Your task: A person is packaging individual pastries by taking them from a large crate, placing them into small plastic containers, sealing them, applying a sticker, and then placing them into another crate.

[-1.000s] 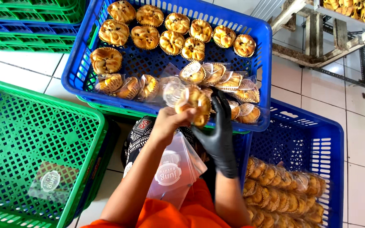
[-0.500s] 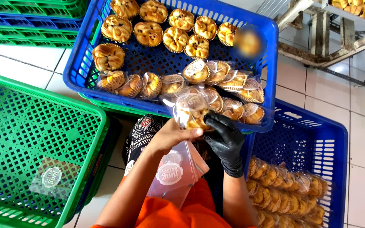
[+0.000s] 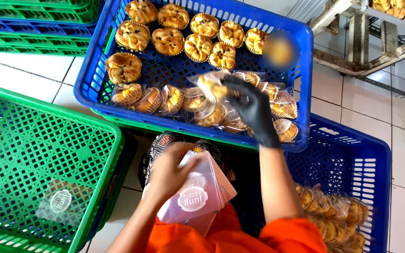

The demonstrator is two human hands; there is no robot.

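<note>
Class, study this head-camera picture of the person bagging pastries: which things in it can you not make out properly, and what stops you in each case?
- Head view: one item in the blue crate is blurred out near its far right corner.
- Pastry in the right hand: glove and wrapper hide much of it.
- Stack of clear bags: the left hand covers part.
- Lower blue crate: cut off by the bottom edge.

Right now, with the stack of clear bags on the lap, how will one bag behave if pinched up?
The clear bags look thin and glossy, so probably floppy, very light and slippery. The left hand rests on the fanned stack, so neighbouring bags may cling or slide off.
</note>
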